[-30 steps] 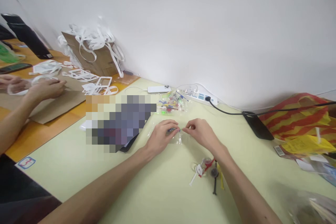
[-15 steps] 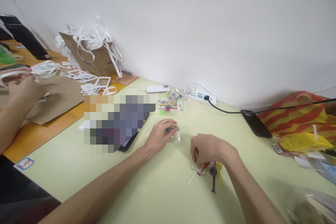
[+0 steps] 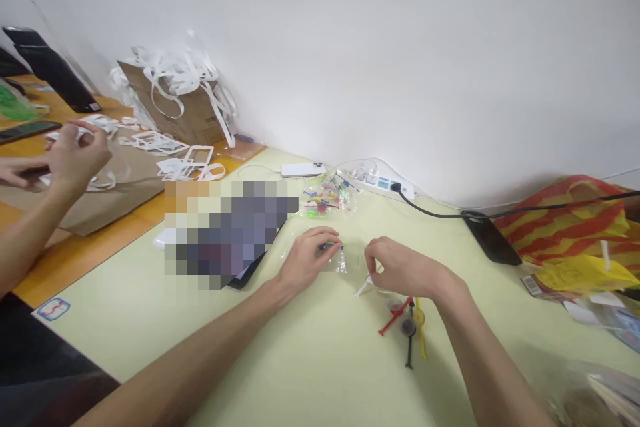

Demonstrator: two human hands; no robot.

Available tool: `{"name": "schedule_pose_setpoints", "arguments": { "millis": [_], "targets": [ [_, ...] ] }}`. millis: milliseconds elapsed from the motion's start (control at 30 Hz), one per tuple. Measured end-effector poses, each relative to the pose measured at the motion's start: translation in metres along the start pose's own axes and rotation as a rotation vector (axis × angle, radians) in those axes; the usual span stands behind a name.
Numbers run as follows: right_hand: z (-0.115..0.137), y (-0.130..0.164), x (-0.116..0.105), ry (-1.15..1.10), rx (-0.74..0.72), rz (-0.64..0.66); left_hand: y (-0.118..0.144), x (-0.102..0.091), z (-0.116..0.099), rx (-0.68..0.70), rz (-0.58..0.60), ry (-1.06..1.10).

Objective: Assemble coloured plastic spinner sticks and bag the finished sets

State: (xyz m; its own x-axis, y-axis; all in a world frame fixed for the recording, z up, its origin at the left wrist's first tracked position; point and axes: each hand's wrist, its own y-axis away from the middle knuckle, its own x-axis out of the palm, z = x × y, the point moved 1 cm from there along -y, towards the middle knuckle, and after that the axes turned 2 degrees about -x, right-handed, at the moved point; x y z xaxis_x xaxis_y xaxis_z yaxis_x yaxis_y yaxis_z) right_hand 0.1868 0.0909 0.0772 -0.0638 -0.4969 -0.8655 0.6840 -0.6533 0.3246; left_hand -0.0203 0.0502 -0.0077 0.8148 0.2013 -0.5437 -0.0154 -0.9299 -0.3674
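My left hand (image 3: pixel 306 259) rests on the pale green table, its thumb and fingers closed on a small clear plastic bag (image 3: pixel 341 265) with blue and green bits in it. To its right, my right hand (image 3: pixel 403 269) pinches a small white plastic piece (image 3: pixel 363 286) with a thin forked stem; the fingers hide its upper part. Just below that hand lie similar pieces with round discs and thin stems: a red one (image 3: pixel 395 310), a black one (image 3: pixel 409 327) and a yellow one (image 3: pixel 420 318). They lie close together and partly overlap.
A tablet (image 3: pixel 247 270), mostly blurred out, lies left of my hands. Behind them are a bag of coloured pieces (image 3: pixel 330 197), a phone (image 3: pixel 300 169) and a power strip (image 3: pixel 383 182). At left, another person's hands (image 3: pixel 77 157) handle white straps. A dark phone (image 3: pixel 493 240) lies right.
My right hand has lifted the white piece away from the group and moved up, uncovering the red piece. My left hand stays put. The other person's hands have shifted right.
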Motion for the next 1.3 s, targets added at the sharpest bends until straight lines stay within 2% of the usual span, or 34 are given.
{"name": "schedule_pose_setpoints", "arguments": {
  "millis": [100, 333, 567, 733, 867, 1300],
  "targets": [
    [-0.002, 0.003, -0.006, -0.016, 0.063, -0.014, 0.000, 0.000, 0.000, 0.005, -0.002, -0.004],
    [-0.009, 0.005, -0.019, -0.160, 0.016, -0.064, 0.000, 0.001, 0.000, -0.006, 0.008, 0.000],
    [-0.021, 0.004, -0.020, -0.120, 0.140, -0.104, 0.000, 0.000, 0.001, -0.001, 0.007, -0.010],
    [-0.022, -0.002, -0.012, -0.096, 0.125, -0.070, 0.000, 0.000, 0.000, 0.001, 0.012, -0.014],
    [-0.025, -0.012, -0.005, -0.047, 0.190, -0.028, 0.000, 0.000, -0.001, -0.007, 0.012, -0.017],
    [-0.064, -0.013, 0.005, 0.049, 0.319, 0.130, 0.001, 0.000, 0.001, 0.006, 0.015, -0.030]
  ]
}}
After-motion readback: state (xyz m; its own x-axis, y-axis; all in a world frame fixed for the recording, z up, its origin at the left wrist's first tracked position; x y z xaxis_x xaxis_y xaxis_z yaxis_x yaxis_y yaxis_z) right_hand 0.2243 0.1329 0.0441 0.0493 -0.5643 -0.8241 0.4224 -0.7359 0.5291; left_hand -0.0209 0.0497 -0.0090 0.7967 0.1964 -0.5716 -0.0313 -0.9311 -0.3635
